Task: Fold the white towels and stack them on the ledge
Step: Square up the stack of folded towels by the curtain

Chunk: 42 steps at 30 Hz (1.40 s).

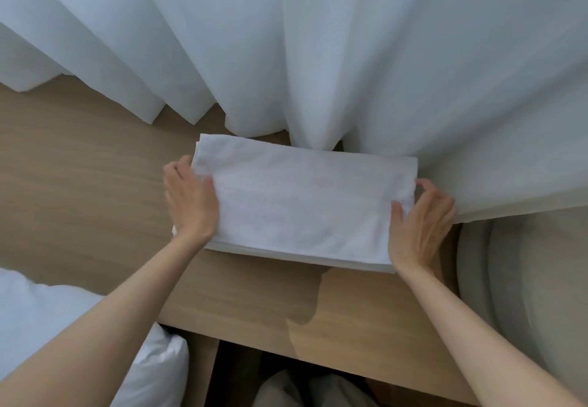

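Head view, folded towel (302, 202) on ledge (95, 167), left hand (191, 199) and right hand (420, 225) gripping its ends

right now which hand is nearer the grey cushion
Right. The right hand grips the towel end beside the grey cushion; the left hand grips the opposite end, farther off.
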{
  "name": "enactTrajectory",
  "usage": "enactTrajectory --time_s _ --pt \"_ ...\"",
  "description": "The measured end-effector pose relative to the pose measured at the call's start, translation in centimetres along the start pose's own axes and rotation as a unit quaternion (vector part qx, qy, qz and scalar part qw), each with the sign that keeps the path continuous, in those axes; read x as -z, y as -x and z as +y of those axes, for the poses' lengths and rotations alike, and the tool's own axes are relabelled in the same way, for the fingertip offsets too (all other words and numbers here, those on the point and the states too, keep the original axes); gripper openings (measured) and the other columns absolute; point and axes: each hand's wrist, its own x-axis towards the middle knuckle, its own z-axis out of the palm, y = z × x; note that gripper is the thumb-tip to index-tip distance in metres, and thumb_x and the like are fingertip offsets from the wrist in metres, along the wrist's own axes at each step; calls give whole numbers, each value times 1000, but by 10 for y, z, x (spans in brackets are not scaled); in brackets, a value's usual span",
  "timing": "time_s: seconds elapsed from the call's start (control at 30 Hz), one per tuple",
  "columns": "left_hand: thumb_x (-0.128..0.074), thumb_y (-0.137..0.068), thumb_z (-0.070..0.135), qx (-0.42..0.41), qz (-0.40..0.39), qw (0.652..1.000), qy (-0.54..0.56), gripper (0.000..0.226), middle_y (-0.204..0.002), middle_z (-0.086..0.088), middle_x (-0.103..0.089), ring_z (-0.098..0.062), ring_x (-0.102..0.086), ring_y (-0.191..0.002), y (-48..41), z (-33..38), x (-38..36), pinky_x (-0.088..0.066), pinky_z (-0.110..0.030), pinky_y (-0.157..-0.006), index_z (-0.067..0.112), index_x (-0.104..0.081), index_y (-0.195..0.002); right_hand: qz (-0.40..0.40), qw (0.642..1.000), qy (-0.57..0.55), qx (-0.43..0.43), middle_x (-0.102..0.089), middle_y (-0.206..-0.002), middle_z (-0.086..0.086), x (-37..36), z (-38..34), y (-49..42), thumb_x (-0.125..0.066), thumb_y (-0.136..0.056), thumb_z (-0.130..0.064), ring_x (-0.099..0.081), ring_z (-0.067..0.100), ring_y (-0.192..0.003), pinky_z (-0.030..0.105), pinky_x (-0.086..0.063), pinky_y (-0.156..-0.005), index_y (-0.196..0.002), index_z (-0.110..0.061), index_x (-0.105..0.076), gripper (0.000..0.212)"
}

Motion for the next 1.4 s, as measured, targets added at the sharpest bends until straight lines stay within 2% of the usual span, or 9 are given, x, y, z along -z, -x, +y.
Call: enactTrajectory --time_s 0.1,0.2,0.33,0.6,0.77,0.9,1.0,1.23,1.4 --pt "-44 -94 13 -135 -5 990 -47 57 -152 -7 -22 -25 -20 -137 18 33 -6 -8 -36 -106 18 -25 -148 0 989 61 135 -50 -121 18 -3 -27 4 -65 -78 5 -46 35 -107 39 -38 -92 -117 -9 -59 42" --pt "-29 -102 28 -308 -101 937 -131 48 -158 1 -15 -18 -13 -145 39 62 -35 -4 -37 -110 29 -23 -149 -116 967 71 215 -45 -138 12 -25 -57 14 -58 -89 -6 -39 31 -127 40 -22 -112 -130 -11 -53 42" --pt "-15 -100 43 -329 -147 917 -172 51 -160 8 -2 -12 2 -147 38 44 -64 7 -41 -117 37 -8 -150 -212 936 148 239 -1 -160 -2 -52 -41 16 -21 -101 -39 3 21 -147 43 11 -118 -151 -30 -10 52" --pt "-12 -93 46 -313 -87 924 -200 59 -160 2 -9 -14 -1 -147 8 2 -48 15 -44 -116 33 -17 -150 -198 927 206 243 6 -160 -2 -47 -3 1 -9 -99 -49 11 19 -146 42 7 -119 -151 -34 0 55" --pt "-15 -101 41 -248 -184 922 -235 53 -160 1 7 -17 9 -147 17 16 -31 13 -48 -115 30 -3 -152 -244 934 155 211 -13 -159 2 -20 -19 -4 -29 -101 -35 -16 23 -144 37 -12 -116 -151 -30 -17 51" --pt "-22 -103 35 -267 -201 913 -234 50 -154 -4 -29 -24 -29 -139 42 52 16 -18 -45 -114 25 -16 -151 -210 957 69 186 -35 -148 6 32 -40 -5 -39 -100 -25 -36 24 -129 37 -33 -103 -149 -23 -27 50" --pt "-26 -102 30 -326 -159 905 -221 46 -137 -4 -48 -24 -50 -117 72 82 57 -35 -35 -99 18 -29 -147 -173 969 21 175 -46 -137 7 82 -47 3 -43 -98 -22 -43 24 -121 38 -38 -96 -143 -19 -39 45" --pt "-34 -101 27 -441 -118 876 -158 44 -133 -3 -53 -26 -53 -113 140 142 125 -36 -35 -99 16 -38 -143 -76 987 -56 132 -55 -122 2 193 -33 34 -51 -93 -14 -50 22 -111 33 -40 -89 -131 -17 -54 38" --pt "-29 -102 31 -531 -120 824 -156 45 -141 3 -44 -19 -46 -124 186 187 154 -29 -31 -104 22 -29 -146 -3 997 -64 50 -57 -119 5 268 5 66 -54 -92 -11 -52 24 -110 34 -41 -90 -126 -15 -58 35"
